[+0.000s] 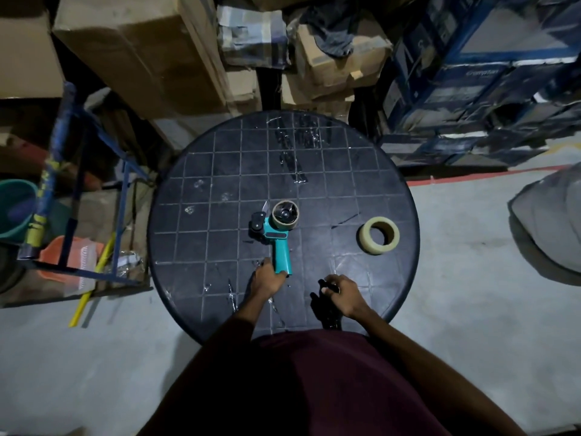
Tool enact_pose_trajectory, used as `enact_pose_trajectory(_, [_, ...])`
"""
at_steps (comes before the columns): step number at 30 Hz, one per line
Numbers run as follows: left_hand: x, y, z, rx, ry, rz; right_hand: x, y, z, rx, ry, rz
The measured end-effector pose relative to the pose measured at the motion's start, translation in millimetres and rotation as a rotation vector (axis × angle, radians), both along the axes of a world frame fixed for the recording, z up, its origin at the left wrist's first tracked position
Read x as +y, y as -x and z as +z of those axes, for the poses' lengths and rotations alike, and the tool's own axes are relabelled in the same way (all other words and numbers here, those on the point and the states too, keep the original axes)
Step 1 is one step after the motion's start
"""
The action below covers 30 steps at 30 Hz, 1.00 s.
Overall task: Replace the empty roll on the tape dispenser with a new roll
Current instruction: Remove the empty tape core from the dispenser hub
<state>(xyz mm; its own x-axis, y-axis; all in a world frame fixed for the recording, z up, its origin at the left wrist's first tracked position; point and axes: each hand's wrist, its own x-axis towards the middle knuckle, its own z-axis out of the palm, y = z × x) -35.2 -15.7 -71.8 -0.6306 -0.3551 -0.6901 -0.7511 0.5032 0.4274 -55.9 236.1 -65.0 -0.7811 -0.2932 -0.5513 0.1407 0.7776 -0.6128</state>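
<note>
A person's left hand (267, 280) closes its fingers around the handle end of a teal tape dispenser (276, 234) lying flat on a round dark bench (330, 171), the empty roll (284, 214) still seated on its hub. The right hand (344, 294) rests near the bench's front edge, fingers curled; whether they grip anything cannot be told. The new roll (379, 235) lies untouched well to the right. By this evidence, the swap has barely begun.

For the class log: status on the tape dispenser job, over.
Left hand on dispenser handle. Right hand empty. Spent core still mounted. New roll apart; nothing between.
</note>
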Motion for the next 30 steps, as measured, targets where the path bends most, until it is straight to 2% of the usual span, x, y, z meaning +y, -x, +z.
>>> enact_pose_trajectory(1, [2,4,13,-0.001,-0.005,0.012,2,0,-2,-0.014,0.020,-0.031])
enact_pose_trajectory(5, [-3,20,4,-0.027,-0.079,0.086,5,0,-5,-0.101,0.107,-0.171])
enact_pose_trajectory(11, [-7,28,-17,-0.079,-0.209,0.209,8,0,-13,-0.180,0.151,-0.207])
enact_pose_trajectory(15, [-5,33,-30,-0.023,-0.215,0.245,9,2,-16,-0.222,0.163,-0.244])
enact_pose_trajectory(17, [-3,37,-23,0.023,-0.162,0.240,10,3,-16,-0.227,0.162,-0.245])
enact_pose_trajectory(21, [6,40,37,0.005,0.001,0.089,10,3,-14,-0.220,0.165,-0.249])
enact_pose_trajectory(26, [-2,45,53,-0.086,0.174,-0.009,8,-4,-10,-0.217,0.160,-0.209])
enact_pose_trajectory(30, [-18,39,68,-0.062,0.243,-0.068,5,-5,-7,-0.221,0.174,-0.199])
